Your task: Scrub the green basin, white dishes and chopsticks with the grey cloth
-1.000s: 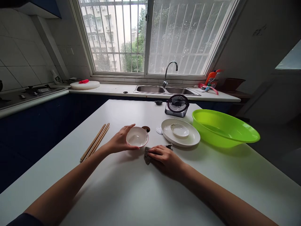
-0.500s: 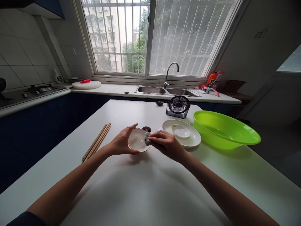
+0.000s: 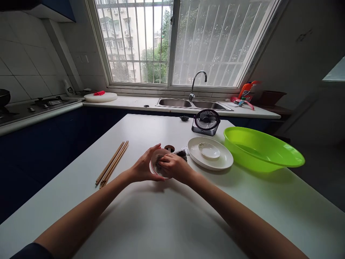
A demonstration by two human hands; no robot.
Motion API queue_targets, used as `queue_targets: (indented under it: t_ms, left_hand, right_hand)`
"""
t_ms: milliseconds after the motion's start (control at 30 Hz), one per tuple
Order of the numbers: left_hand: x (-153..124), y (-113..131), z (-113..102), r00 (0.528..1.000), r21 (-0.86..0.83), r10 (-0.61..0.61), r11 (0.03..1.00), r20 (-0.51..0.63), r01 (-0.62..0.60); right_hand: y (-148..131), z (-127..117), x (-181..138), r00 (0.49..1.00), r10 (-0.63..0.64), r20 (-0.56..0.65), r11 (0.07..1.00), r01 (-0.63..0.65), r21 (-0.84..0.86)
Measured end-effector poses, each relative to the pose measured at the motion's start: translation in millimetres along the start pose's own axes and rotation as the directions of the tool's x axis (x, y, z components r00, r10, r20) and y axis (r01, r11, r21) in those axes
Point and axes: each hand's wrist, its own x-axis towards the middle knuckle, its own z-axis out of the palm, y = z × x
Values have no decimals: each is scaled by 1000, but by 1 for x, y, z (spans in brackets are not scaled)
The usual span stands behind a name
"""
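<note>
Here, near the middle of the white table (image 3: 172, 216), our left hand (image 3: 142, 168) curls its fingers around the tilted small bowl (image 3: 157, 157). It seems light, smooth and fragile, best gripped at the rim. Our right hand (image 3: 174, 166) closes on a soft grey cloth (image 3: 182, 154), pressing it inside.

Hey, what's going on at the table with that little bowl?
A person holds a small bowl tipped up in the left hand and presses a grey cloth inside it with the right hand, at the white table. Right of them sits a white plate with a small dish on it, then a green basin. Chopsticks lie to the left.
</note>
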Motion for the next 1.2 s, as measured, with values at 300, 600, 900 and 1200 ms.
queue_targets:
  t_ms: [300,600,900,1200]
  left_hand:
    - [-2,-3,2,1000,-32,5,999,-28,-6]
    - [3,-4,-1,1000,-84,21,996,-2,-22]
    - [8,-10,-11,996,-257,-43,964,76,61]
    - [14,-22,-19,979,-348,-63,929,195,129]
  right_hand:
    - [-13,-25,5,949,140,284,984,-164,66]
    - [-10,-53,-9,917,7,398,939,-143,312]
    - [0,-34,-25,972,-114,207,930,31,366]
    - [1,-24,-28,990,-86,113,936,41,348]
